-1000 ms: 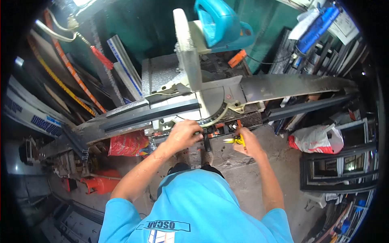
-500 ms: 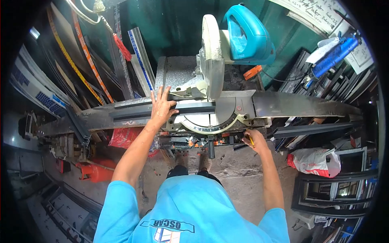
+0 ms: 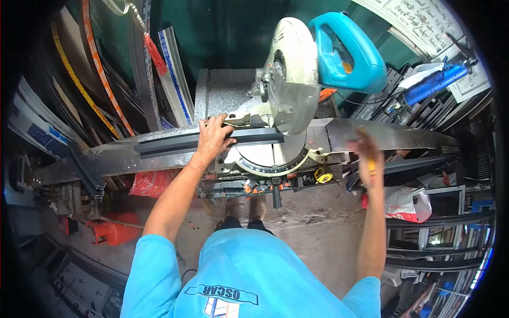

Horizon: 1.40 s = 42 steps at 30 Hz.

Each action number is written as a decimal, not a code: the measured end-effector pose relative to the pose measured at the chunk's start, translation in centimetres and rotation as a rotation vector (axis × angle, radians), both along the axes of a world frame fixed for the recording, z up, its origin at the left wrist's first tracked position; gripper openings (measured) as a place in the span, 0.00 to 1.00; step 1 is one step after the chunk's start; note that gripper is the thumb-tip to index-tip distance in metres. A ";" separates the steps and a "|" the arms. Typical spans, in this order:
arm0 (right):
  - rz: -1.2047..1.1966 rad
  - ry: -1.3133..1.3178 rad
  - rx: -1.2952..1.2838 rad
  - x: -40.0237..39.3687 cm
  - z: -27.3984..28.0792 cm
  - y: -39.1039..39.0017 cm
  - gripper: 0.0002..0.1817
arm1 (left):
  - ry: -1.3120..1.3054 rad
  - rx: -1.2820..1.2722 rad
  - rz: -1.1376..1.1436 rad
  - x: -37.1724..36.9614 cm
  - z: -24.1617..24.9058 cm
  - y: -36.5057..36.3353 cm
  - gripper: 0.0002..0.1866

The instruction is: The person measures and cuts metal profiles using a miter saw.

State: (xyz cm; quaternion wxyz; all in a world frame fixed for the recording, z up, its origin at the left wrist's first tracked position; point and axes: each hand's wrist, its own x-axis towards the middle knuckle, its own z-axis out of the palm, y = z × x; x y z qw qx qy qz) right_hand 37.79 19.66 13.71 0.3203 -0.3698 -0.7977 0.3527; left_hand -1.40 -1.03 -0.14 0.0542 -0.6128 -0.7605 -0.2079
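My left hand (image 3: 213,139) grips a dark metal profile (image 3: 254,137), fingers over its back edge and thumb at the front. The profile lies along the fence of a mitre saw (image 3: 294,74), its right end near the guard. The saw has a teal handle (image 3: 352,53) and a round base with a curved scale (image 3: 275,168). My right hand (image 3: 367,153) is raised to the right of the base, smeared by motion. A thin yellow pencil (image 3: 372,168) shows in it. A yellow tape measure (image 3: 322,176) lies below the base's right front.
Long profiles (image 3: 95,69) lean against the wall at the left. A metal bench (image 3: 392,135) extends to the right of the saw. A red gas cylinder (image 3: 114,229) stands on the floor at the left. A plastic bag (image 3: 405,204) and frames sit at the right.
My right hand has moved up and right from the saw's front edge, uncovering the tape measure. The view has shifted slightly; my left hand stays on the profile.
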 end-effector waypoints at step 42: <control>-0.215 0.006 0.030 -11.8 9.1 -10.0 0.21 | -0.040 0.011 0.024 0.0 -0.8 0.1 0.22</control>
